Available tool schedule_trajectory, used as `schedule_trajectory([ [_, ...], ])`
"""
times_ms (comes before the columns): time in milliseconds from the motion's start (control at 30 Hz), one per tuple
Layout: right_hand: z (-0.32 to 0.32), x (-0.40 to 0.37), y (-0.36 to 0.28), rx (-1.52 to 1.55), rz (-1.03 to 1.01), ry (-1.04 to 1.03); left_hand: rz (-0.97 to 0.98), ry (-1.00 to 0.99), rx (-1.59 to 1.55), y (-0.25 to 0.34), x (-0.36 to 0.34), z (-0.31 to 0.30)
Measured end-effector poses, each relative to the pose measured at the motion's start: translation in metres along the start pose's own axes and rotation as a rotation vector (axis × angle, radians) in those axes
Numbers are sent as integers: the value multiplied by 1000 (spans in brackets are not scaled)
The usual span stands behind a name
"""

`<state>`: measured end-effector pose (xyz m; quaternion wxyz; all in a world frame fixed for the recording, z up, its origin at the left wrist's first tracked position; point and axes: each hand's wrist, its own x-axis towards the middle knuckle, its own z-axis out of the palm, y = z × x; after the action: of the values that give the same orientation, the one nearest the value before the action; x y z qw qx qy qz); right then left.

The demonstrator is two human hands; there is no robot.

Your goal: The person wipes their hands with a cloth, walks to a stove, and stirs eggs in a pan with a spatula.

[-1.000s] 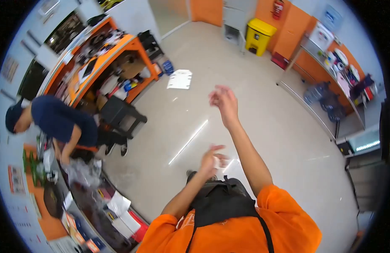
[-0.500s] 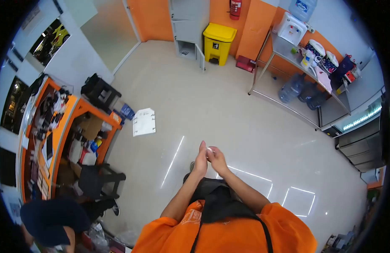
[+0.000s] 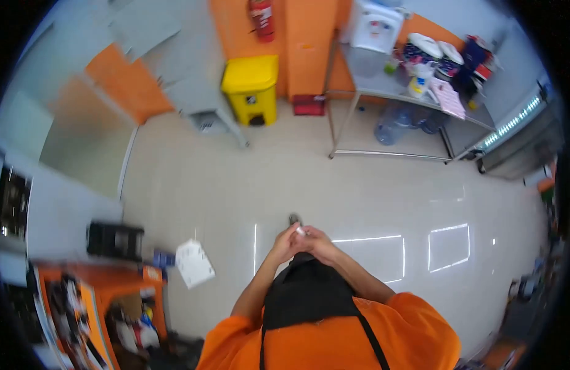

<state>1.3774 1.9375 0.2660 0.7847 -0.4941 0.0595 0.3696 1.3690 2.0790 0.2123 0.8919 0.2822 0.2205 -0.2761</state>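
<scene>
My left hand (image 3: 285, 244) and my right hand (image 3: 320, 246) meet in front of my black apron (image 3: 309, 296). Between their fingertips shows a small white object (image 3: 300, 231), too small and blurred to name. Both hands are closed about it, with the fingers bent and touching. Just beyond them, one shoe (image 3: 295, 218) stands on the tiled floor.
A white panel (image 3: 194, 264) lies on the floor at left, near an orange workbench (image 3: 115, 277) and a black case (image 3: 115, 240). Ahead stand a yellow pedal bin (image 3: 251, 92), a grey locker with its door ajar, and a steel table (image 3: 368, 71) bearing a water dispenser (image 3: 376, 28).
My view has turned left and moved forward, so the bin and steel table look nearer. My left fingers have folded in toward my right hand. The person at lower left has left the view.
</scene>
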Motion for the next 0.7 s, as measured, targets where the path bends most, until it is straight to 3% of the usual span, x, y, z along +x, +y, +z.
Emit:
schedule_trajectory([
  [100,-4,73,-55,-201,-38,-52,116,-113,225,74,52,-9],
  [200,-5,144,-107,-363,-6,-156,197,110,706,144,87,-4],
  [367,-9,277,-162,-435,39,-375,248,126,401,229,140,5],
  [467,-13,360,-179,-395,9,-365,187,106,476,297,174,-6],
  [600,-17,467,-214,-941,-351,-96,169,131,663,394,233,-48],
  [633,-17,492,-231,-964,-229,-89,130,149,675,421,247,-51],
  [700,-11,535,-247,-910,-264,-32,86,112,757,474,269,-50],
])
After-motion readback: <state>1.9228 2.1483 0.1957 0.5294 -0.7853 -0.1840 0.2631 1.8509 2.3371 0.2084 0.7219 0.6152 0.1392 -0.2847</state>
